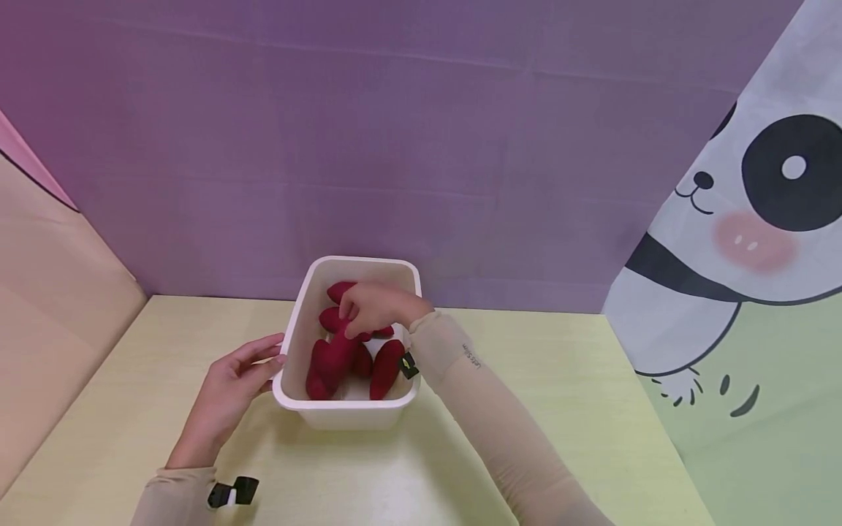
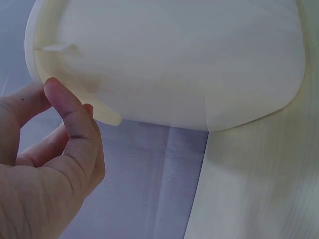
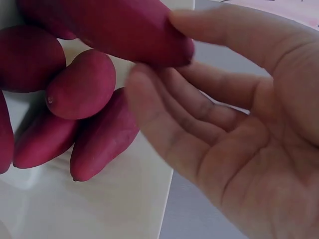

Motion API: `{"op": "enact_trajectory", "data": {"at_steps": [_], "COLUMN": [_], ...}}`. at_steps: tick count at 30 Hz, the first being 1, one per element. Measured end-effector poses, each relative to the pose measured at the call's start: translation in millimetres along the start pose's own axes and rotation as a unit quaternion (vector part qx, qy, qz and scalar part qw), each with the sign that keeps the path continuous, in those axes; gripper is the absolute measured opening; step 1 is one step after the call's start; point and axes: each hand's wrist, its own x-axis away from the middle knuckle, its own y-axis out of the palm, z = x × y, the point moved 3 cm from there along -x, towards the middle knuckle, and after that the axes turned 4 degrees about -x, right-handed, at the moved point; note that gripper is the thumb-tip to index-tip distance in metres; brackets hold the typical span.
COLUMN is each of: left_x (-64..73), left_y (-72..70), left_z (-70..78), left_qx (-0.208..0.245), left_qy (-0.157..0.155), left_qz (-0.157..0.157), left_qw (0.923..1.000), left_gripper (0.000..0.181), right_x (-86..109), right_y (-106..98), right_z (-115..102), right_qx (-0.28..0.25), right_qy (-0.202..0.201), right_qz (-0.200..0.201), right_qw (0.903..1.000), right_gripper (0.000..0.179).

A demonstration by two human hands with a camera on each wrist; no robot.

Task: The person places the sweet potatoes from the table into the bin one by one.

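A white plastic bin (image 1: 349, 418) stands on the table with several red-skinned sweet potatoes (image 1: 386, 370) inside. My right hand (image 1: 376, 307) reaches over its right rim and pinches one sweet potato (image 3: 132, 32) by its end, thumb on one side and fingers on the other. Below that one, the right wrist view has more sweet potatoes (image 3: 82, 85) lying against each other on the bin floor. At the bin's left side, my left hand (image 1: 230, 380) holds the rim between thumb and fingers, seen close in the left wrist view.
The pale wooden table (image 1: 526, 409) extends to both sides and in front of the bin. Directly behind stands a purple fabric backdrop (image 1: 395, 146). A panda-print panel (image 1: 697, 241) borders the right, and a beige panel (image 1: 59, 321) the left.
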Motion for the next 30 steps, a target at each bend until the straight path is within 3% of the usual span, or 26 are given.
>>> {"op": "enact_trajectory", "data": {"at_steps": [4, 8, 12, 20, 26, 30], "left_x": [-0.4, -1.0, -2.4, -4.8, -4.5, -2.2], "left_y": [-0.4, -0.6, -0.8, -0.1, -1.3, -3.4], "left_z": [-0.2, -1.2, -2.0, -1.2, 4.6, 11.4], "left_qx": [-0.001, -0.003, -0.002, -0.010, -0.062, -0.134], "left_qy": [0.004, 0.005, 0.001, 0.013, 0.037, 0.061], "left_qz": [0.001, 0.001, 0.002, 0.006, 0.018, 0.046], "left_qw": [1.0000, 1.0000, 1.0000, 0.9998, 0.9972, 0.9880], "left_gripper": [0.053, 0.053, 0.053, 0.050, 0.046, 0.042], "right_x": [1.4, 2.7, 1.7, 4.7, 19.6, 34.1], "right_y": [3, 2, 0, -12, -21, -25], "right_z": [0, 1, 3, -3, -8, -7], "right_qx": [-0.025, -0.036, -0.033, 0.034, 0.021, -0.001], "right_qy": [0.020, 0.023, 0.012, -0.044, -0.071, -0.086], "right_qz": [-0.040, -0.048, -0.032, 0.026, 0.048, 0.069], "right_qw": [0.9987, 0.9980, 0.9989, 0.9981, 0.9961, 0.9939], "right_gripper": [0.022, 0.022, 0.022, 0.025, 0.026, 0.026]}}
